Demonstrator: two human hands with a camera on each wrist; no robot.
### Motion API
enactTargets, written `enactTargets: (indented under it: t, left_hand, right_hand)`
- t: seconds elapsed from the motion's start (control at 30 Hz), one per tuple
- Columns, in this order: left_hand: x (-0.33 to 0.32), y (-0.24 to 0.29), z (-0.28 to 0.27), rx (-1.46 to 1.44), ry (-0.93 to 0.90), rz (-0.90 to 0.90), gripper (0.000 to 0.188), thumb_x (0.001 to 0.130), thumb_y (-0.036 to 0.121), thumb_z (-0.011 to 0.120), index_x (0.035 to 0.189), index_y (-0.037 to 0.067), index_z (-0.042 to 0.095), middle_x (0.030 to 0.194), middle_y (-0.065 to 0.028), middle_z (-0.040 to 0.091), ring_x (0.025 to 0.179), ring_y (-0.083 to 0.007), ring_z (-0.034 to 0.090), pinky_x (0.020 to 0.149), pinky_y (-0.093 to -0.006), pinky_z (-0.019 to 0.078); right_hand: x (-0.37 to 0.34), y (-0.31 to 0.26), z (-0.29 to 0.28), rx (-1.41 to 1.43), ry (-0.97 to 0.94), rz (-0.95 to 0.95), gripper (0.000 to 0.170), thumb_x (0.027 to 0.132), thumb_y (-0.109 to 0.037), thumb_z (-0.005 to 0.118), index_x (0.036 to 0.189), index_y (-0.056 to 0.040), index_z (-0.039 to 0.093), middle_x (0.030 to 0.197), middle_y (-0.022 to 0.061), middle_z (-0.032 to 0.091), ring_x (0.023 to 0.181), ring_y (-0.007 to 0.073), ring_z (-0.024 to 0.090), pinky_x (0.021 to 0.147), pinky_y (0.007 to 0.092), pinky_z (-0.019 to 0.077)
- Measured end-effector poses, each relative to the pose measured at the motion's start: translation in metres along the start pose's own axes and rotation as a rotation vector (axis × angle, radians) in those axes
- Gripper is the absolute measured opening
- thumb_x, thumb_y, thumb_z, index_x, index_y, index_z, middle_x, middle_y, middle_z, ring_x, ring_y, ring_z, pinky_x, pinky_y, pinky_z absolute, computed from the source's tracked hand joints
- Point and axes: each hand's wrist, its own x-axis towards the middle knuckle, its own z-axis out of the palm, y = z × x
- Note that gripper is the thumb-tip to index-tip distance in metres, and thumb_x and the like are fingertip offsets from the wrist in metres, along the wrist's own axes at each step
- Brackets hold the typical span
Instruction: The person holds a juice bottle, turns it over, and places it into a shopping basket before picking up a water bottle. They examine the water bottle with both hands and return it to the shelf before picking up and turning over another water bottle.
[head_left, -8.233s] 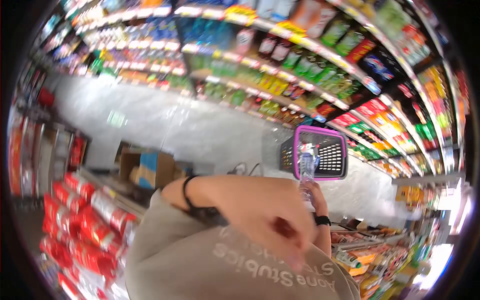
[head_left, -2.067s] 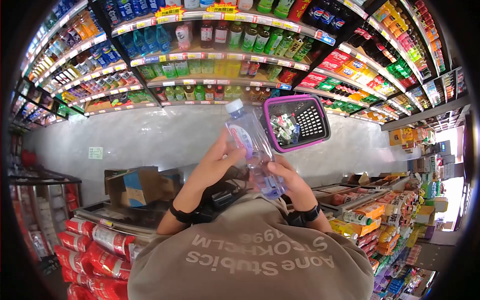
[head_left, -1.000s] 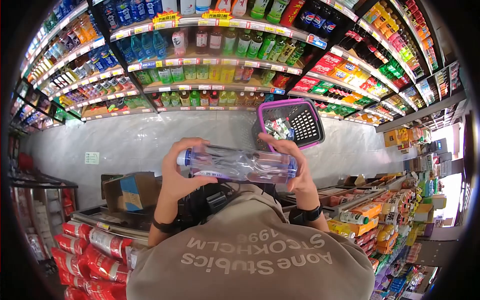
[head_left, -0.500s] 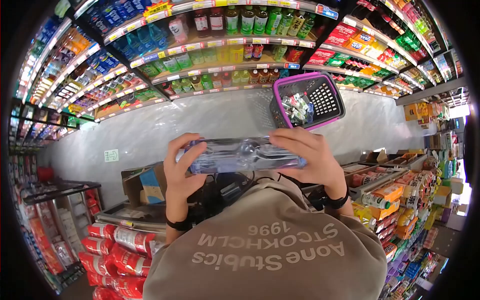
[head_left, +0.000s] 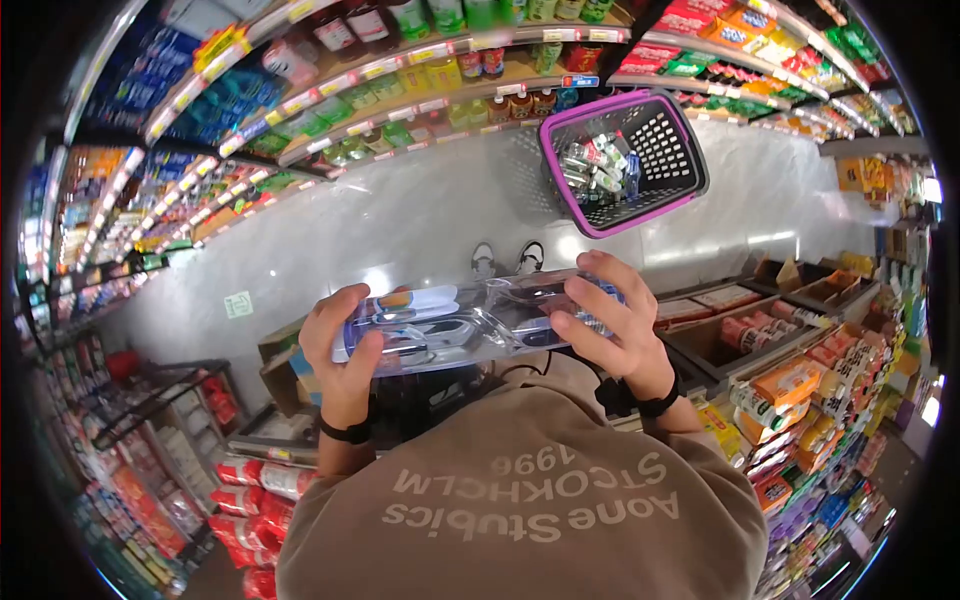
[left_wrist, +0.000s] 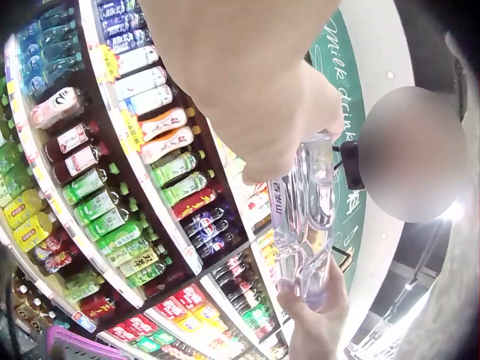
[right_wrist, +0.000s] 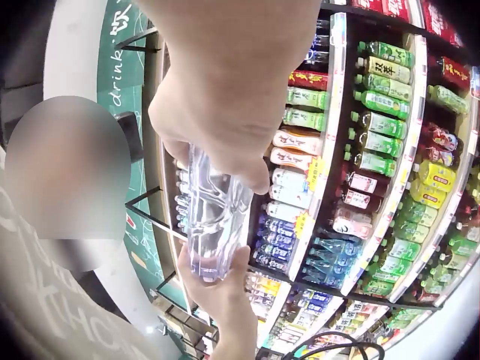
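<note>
A large clear plastic bottle lies sideways in front of the grey sweatshirt, held at both ends. The left hand grips its left end, thumb below and fingers over the top. At the other end the right hand holds it with curled, spread fingers. In the left wrist view the bottle stands nearly upright between the hands, part of a label showing beside the left hand. From the right wrist the bottle appears below the right hand.
A dark basket with a purple rim stands on the floor beyond the right hand, holding several small packages. Drink shelves run along the far side. Red bags, a cardboard box and crates of bottles lie nearer the body.
The bottle, formerly upright and tilted, came level between both hands and has since turned about its length. The view has shifted, bringing shoes into sight on the floor.
</note>
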Motion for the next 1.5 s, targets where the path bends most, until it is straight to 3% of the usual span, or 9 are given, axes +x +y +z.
enactTargets:
  t: [0.17,0.23,0.37,0.53,0.7,0.9,1.1,1.43,1.5]
  left_hand:
    - [0.058,-0.015,0.028,0.165,-0.001,0.154,0.028,0.097,0.017,0.063,0.123,0.009,0.058,0.122,-0.0287,0.059,0.086,-0.0383,0.069,0.071,-0.0402,0.0597]
    - [0.104,-0.004,0.039,0.301,0.022,0.433,0.037,0.087,0.01,0.071,0.122,0.01,0.06,0.123,-0.0289,0.061,0.086,-0.0386,0.07,0.069,-0.038,0.059]
    - [0.167,0.041,0.041,0.376,-0.157,0.376,0.061,0.061,0.008,0.078,0.12,0.005,0.063,0.115,-0.0232,0.07,0.092,-0.0327,0.072,0.071,-0.0336,0.0574]
    - [0.183,0.076,0.051,0.247,-0.321,0.331,0.065,0.058,0.03,0.096,0.111,0.004,0.07,0.098,-0.0122,0.075,0.08,-0.0278,0.073,0.072,-0.0346,0.0579]
    - [0.178,0.088,0.063,0.054,-0.254,0.13,0.07,0.056,0.031,0.1,0.113,0.005,0.069,0.104,-0.0116,0.073,0.092,-0.0251,0.072,0.083,-0.0352,0.0555]
    - [0.185,0.098,0.069,-0.151,-0.219,0.046,0.073,0.059,0.028,0.1,0.121,0.005,0.067,0.118,-0.0115,0.071,0.105,-0.0232,0.069,0.094,-0.0357,0.0525]
    - [0.195,0.081,0.088,-0.566,-0.325,-0.297,0.08,0.073,0.012,0.093,0.14,0.003,0.052,0.125,-0.0084,0.068,0.114,-0.0172,0.065,0.098,-0.0308,0.053]
    - [0.214,0.006,0.056,-0.242,-0.276,-0.005,0.068,0.072,0.015,0.092,0.131,0.003,0.06,0.123,-0.0102,0.068,0.112,-0.0199,0.067,0.097,-0.0352,0.0555]
    - [0.224,-0.002,0.033,-0.425,-0.198,-0.197,0.067,0.071,0.016,0.094,0.128,0.003,0.062,0.121,-0.0092,0.069,0.109,-0.0186,0.068,0.096,-0.035,0.0561]
  right_hand:
    - [0.013,0.048,-0.009,-0.042,0.116,0.021,0.048,0.069,-0.009,0.083,0.115,-0.0163,0.072,0.123,0.0092,0.062,0.105,0.0375,0.065,0.083,0.0442,0.0582]
    - [0.023,0.054,-0.021,0.021,0.181,0.095,0.05,0.066,-0.011,0.085,0.114,-0.0156,0.072,0.121,0.0115,0.062,0.105,0.0397,0.065,0.082,0.0449,0.0581]
    - [0.03,0.062,-0.051,0.233,0.325,0.264,0.062,0.067,-0.013,0.09,0.123,-0.0071,0.066,0.124,0.0155,0.058,0.109,0.0385,0.064,0.088,0.0447,0.0542]
    - [0.023,0.082,-0.092,0.627,0.25,0.566,0.066,0.069,-0.014,0.091,0.127,-0.0015,0.062,0.126,0.0166,0.059,0.121,0.0317,0.056,0.1,0.0408,0.046]
    - [0.024,0.096,-0.102,0.732,-0.082,0.524,0.083,0.065,-0.015,0.094,0.138,-0.0028,0.056,0.14,0.0146,0.056,0.135,0.0315,0.046,0.115,0.0424,0.0336]
    - [0.029,0.106,-0.091,0.828,-0.328,0.58,0.087,0.066,-0.024,0.096,0.14,-0.0014,0.055,0.136,0.016,0.061,0.128,0.0257,0.056,0.109,0.0376,0.0412]
    - [0.042,0.116,-0.055,0.867,-0.171,0.574,0.082,0.07,-0.019,0.095,0.139,0.0006,0.056,0.131,0.0126,0.062,0.121,0.0222,0.058,0.106,0.0354,0.0441]
    - [0.145,0.127,0.0,0.65,-0.225,0.34,0.075,0.07,-0.014,0.093,0.135,-0.0021,0.057,0.128,0.013,0.06,0.123,0.0271,0.057,0.107,0.0381,0.0425]
    - [0.163,0.126,0.021,0.59,-0.222,0.314,0.075,0.072,-0.013,0.092,0.137,-0.0026,0.056,0.13,0.0136,0.059,0.124,0.0275,0.057,0.107,0.0382,0.0425]
